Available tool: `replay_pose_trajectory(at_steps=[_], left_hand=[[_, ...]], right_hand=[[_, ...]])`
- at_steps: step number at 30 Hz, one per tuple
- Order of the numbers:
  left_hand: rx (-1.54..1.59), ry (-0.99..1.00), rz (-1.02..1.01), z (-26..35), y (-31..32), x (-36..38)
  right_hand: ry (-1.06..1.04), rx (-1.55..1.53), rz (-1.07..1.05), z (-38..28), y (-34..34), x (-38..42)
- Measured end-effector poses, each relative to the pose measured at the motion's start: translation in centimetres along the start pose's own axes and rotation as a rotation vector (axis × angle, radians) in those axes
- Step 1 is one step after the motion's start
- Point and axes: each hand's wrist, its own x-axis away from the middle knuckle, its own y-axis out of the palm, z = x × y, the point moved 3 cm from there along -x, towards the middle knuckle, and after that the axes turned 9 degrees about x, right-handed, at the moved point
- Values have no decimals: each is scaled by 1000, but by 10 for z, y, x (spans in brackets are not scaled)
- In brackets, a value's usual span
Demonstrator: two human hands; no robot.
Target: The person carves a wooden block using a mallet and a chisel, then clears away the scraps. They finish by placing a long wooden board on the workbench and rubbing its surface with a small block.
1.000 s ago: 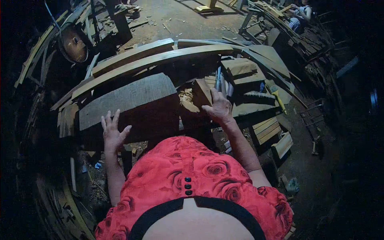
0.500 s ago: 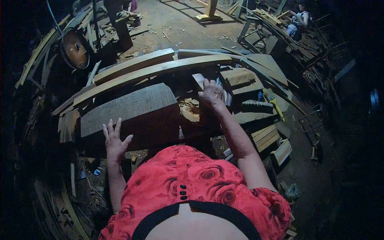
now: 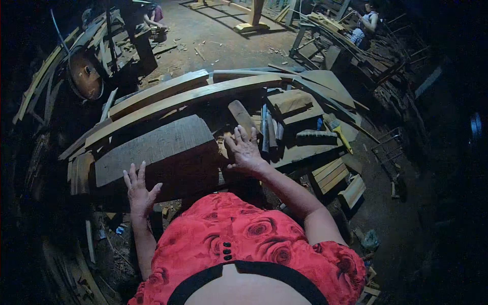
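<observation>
Right hand (image 3: pixel 245 150) spread flat, fingers splayed, grip holding nothing, just below a wooden handle (image 3: pixel 242 116) and beside dark tools (image 3: pixel 268 133). Left hand (image 3: pixel 138 189) likewise open, fingers fanned, at the near edge of a broad grey block (image 3: pixel 152 148); touching or just above it, hard to tell in the dim light. Block lying on a counter (image 3: pixel 300 152) of rough planks, curved boards (image 3: pixel 193 94) behind. Yellow tool (image 3: pixel 339 133) to the right. Beyond, dirt floor (image 3: pixel 218 35) strewn with chips, saw blade (image 3: pixel 84 75) at left, another person (image 3: pixel 363 28) seated far right.
</observation>
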Motion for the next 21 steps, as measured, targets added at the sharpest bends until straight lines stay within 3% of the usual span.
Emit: replay_pose_trajectory(at_steps=[7,13,15,17,19,21], left_hand=[[-32,52,39,-6,6,-1],[-82,-25,-102,6,-29,-13],[303,-55,-251,-2,-46,-35],[330,-75,-225,-17,-42,-63],[112,238,33,-13,-43,-83],[105,212,85,-5,-31,-115]], right_hand=[[-3,-149,35,2,-6,-3],[-13,-37,82,8,3,-3],[-63,-74,224,12,16,-3],[-68,-122,247,14,16,-1],[-72,-169,271,15,13,1],[-70,-191,341,15,5,6]])
